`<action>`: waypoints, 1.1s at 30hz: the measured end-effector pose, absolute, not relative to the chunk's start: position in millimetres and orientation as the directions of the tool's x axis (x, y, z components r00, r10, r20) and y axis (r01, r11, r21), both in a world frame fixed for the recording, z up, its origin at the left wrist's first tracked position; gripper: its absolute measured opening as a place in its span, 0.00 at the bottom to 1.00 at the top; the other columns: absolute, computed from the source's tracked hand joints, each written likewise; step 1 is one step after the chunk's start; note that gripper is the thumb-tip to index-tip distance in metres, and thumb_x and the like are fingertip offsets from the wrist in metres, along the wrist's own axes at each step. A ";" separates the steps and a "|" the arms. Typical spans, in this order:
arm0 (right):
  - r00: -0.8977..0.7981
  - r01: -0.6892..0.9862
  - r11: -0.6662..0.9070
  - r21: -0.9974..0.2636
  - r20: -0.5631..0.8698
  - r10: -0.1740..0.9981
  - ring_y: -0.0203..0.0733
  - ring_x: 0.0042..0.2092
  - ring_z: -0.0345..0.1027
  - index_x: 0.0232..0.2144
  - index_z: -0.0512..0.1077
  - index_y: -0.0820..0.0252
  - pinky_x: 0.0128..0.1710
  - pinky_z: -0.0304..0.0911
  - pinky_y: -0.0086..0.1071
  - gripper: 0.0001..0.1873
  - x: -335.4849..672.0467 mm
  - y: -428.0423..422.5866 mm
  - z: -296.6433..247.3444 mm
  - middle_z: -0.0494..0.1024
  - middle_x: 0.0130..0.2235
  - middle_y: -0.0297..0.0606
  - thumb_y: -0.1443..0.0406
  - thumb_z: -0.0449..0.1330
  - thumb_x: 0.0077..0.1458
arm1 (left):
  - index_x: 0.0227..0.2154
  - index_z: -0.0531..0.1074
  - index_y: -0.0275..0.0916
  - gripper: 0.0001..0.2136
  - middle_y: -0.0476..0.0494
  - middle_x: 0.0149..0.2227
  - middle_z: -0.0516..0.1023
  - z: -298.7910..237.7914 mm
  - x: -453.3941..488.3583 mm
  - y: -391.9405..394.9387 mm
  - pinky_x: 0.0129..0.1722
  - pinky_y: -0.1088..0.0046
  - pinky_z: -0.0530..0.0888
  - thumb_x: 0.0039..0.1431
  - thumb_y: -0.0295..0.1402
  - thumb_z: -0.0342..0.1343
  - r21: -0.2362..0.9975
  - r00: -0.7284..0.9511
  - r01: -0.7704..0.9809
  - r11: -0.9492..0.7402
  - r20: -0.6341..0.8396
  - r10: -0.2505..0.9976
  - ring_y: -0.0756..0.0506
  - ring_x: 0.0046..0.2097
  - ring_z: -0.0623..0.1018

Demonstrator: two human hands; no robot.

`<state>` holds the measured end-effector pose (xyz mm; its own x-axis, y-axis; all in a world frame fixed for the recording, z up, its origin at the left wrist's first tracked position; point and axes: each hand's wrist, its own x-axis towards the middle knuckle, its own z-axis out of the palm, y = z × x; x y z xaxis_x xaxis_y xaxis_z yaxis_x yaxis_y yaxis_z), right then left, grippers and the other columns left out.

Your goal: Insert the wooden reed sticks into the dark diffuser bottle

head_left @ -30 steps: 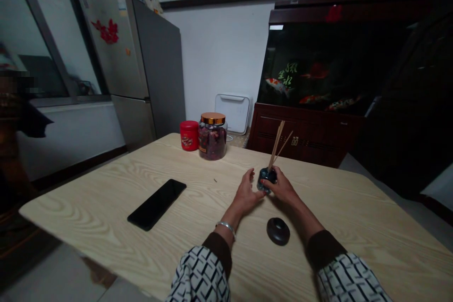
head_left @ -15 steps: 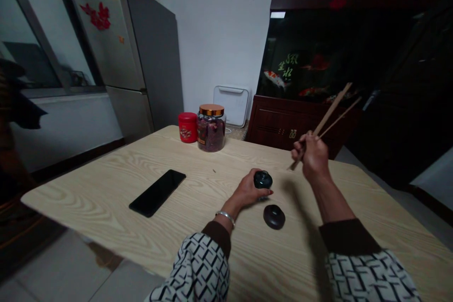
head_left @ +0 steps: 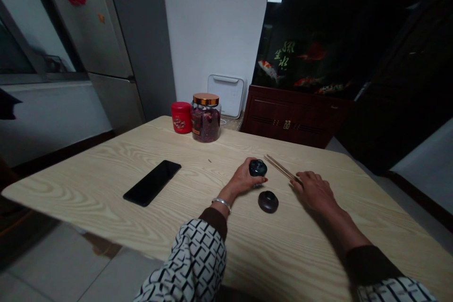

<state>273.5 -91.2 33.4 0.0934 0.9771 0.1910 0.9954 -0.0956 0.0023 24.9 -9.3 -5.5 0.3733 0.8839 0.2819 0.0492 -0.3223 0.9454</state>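
The left hand (head_left: 243, 178) grasps a round dark-glass bottle (head_left: 258, 168), while straight tan wooden sticks (head_left: 283, 169) point toward ten o'clock from the right hand (head_left: 315, 191) (its grip I cannot tell).

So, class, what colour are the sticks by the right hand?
Light brown: the sticks show best in the head view.

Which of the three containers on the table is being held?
The small dark bottle, gripped by the left hand; the red canister and the copper-lidded jar stand untouched farther back.
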 end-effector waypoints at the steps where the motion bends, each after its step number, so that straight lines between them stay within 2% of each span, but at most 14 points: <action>1: 0.060 0.996 -0.046 -0.080 0.175 0.983 0.55 0.50 0.69 0.49 0.72 0.58 0.45 0.63 0.45 0.22 266.3 -94.6 41.0 0.74 0.50 0.50 0.51 0.49 0.65 | 0.53 0.66 0.40 0.35 0.41 0.45 0.75 -6.0 24.9 -8.9 0.50 0.60 0.72 0.41 0.39 0.73 0.945 0.376 0.052 -0.323 0.281 0.883 0.42 0.46 0.75; 4: -0.175 0.929 0.180 -0.322 0.044 0.984 0.48 0.45 0.72 0.53 0.70 0.52 0.44 0.64 0.39 0.25 237.1 -107.5 57.4 0.74 0.50 0.43 0.47 0.54 0.60 | 0.54 0.64 0.39 0.36 0.40 0.46 0.74 -7.6 24.6 -7.8 0.50 0.60 0.71 0.41 0.39 0.73 0.945 0.381 0.063 -0.321 0.275 0.883 0.42 0.47 0.74; 6: -0.328 0.888 0.294 -0.354 -0.039 0.944 0.49 0.47 0.71 0.55 0.69 0.51 0.46 0.64 0.40 0.29 217.9 -114.7 59.8 0.73 0.50 0.42 0.48 0.62 0.54 | 0.54 0.63 0.39 0.36 0.40 0.47 0.74 -8.1 24.2 -7.5 0.50 0.62 0.70 0.42 0.37 0.72 0.943 0.384 0.069 -0.324 0.275 0.881 0.42 0.47 0.74; 8: -0.394 0.871 0.343 -0.351 -0.082 0.915 0.52 0.48 0.70 0.54 0.69 0.53 0.48 0.63 0.42 0.30 206.7 -117.9 59.0 0.73 0.49 0.43 0.54 0.66 0.49 | 0.54 0.62 0.38 0.36 0.41 0.47 0.73 -7.8 23.5 -7.8 0.49 0.64 0.70 0.42 0.36 0.72 0.942 0.386 0.078 -0.325 0.273 0.881 0.43 0.47 0.73; 10: -0.410 0.836 0.349 -0.424 -0.058 0.910 0.51 0.47 0.70 0.52 0.70 0.53 0.49 0.63 0.42 0.27 206.2 -116.5 60.8 0.74 0.48 0.42 0.60 0.66 0.48 | 0.53 0.62 0.38 0.35 0.41 0.46 0.73 -6.2 22.9 -8.6 0.48 0.65 0.70 0.43 0.35 0.71 0.942 0.390 0.091 -0.322 0.263 0.882 0.43 0.47 0.73; 12: -0.377 0.735 0.318 -0.600 0.028 0.926 0.47 0.45 0.71 0.51 0.68 0.52 0.46 0.65 0.40 0.26 212.2 -110.9 69.1 0.74 0.45 0.39 0.62 0.66 0.49 | 0.53 0.62 0.37 0.35 0.40 0.47 0.73 -3.8 22.4 -9.7 0.48 0.65 0.70 0.42 0.35 0.71 0.942 0.396 0.105 -0.318 0.254 0.882 0.42 0.47 0.73; 14: -0.271 0.530 0.280 -0.800 0.153 0.950 0.44 0.43 0.71 0.52 0.64 0.50 0.43 0.66 0.38 0.28 216.3 -101.3 82.7 0.75 0.44 0.37 0.60 0.67 0.50 | 0.52 0.62 0.37 0.35 0.39 0.47 0.73 -1.1 21.9 -10.7 0.48 0.65 0.70 0.42 0.36 0.71 0.944 0.402 0.116 -0.310 0.241 0.883 0.42 0.47 0.73; 16: -0.128 0.290 0.278 -0.916 0.251 0.959 0.43 0.44 0.72 0.55 0.62 0.49 0.44 0.66 0.37 0.30 212.2 -88.1 95.9 0.75 0.42 0.35 0.57 0.67 0.51 | 0.52 0.62 0.38 0.35 0.39 0.47 0.73 1.1 21.2 -11.4 0.47 0.65 0.70 0.42 0.37 0.71 0.945 0.404 0.125 -0.301 0.229 0.886 0.42 0.47 0.73; 19: 0.026 0.075 0.328 -0.942 0.330 0.944 0.42 0.46 0.72 0.52 0.66 0.49 0.50 0.66 0.38 0.28 192.6 -63.5 102.2 0.76 0.42 0.33 0.55 0.68 0.50 | 0.52 0.63 0.38 0.34 0.40 0.47 0.73 2.2 20.1 -12.0 0.47 0.65 0.69 0.43 0.37 0.71 0.945 0.409 0.117 -0.307 0.236 0.882 0.42 0.47 0.73; 22: 0.126 0.051 0.354 -0.934 0.358 0.925 0.41 0.44 0.73 0.42 0.67 0.53 0.50 0.68 0.40 0.26 175.0 -40.4 89.1 0.76 0.41 0.33 0.55 0.72 0.44 | 0.52 0.63 0.38 0.34 0.41 0.47 0.73 0.1 20.0 -11.0 0.47 0.65 0.70 0.43 0.38 0.71 0.946 0.411 0.095 -0.309 0.246 0.878 0.42 0.46 0.73; 25: 0.113 0.134 0.360 -0.923 0.375 0.920 0.43 0.45 0.73 0.36 0.65 0.55 0.51 0.68 0.42 0.25 172.3 -29.3 71.5 0.76 0.44 0.37 0.54 0.72 0.42 | 0.51 0.63 0.38 0.34 0.41 0.46 0.73 -3.9 21.2 -8.6 0.46 0.65 0.70 0.42 0.38 0.72 0.947 0.408 0.071 -0.315 0.260 0.875 0.42 0.46 0.73; 30: -0.053 0.297 0.369 -0.880 0.371 0.927 0.46 0.48 0.73 0.32 0.62 0.55 0.50 0.68 0.45 0.22 185.7 -34.6 65.7 0.77 0.47 0.42 0.52 0.69 0.47 | 0.52 0.63 0.38 0.34 0.41 0.46 0.73 -6.6 21.3 -6.6 0.43 0.66 0.70 0.42 0.38 0.71 0.947 0.409 0.059 -0.315 0.265 0.873 0.42 0.45 0.73; 33: -0.132 0.460 0.391 -0.797 0.374 0.918 0.48 0.51 0.72 0.37 0.65 0.55 0.50 0.68 0.46 0.19 193.5 -37.0 75.4 0.77 0.47 0.43 0.54 0.67 0.50 | 0.51 0.63 0.38 0.34 0.41 0.46 0.73 -5.4 20.1 -7.3 0.42 0.67 0.70 0.42 0.38 0.71 0.947 0.413 0.067 -0.313 0.259 0.873 0.43 0.45 0.73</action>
<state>193.5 -37.0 75.4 -0.1323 0.9181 0.3736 0.4601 0.3907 -0.7973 20.1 -7.3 -5.4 0.4132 0.8729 0.2594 0.0668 -0.3131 0.9474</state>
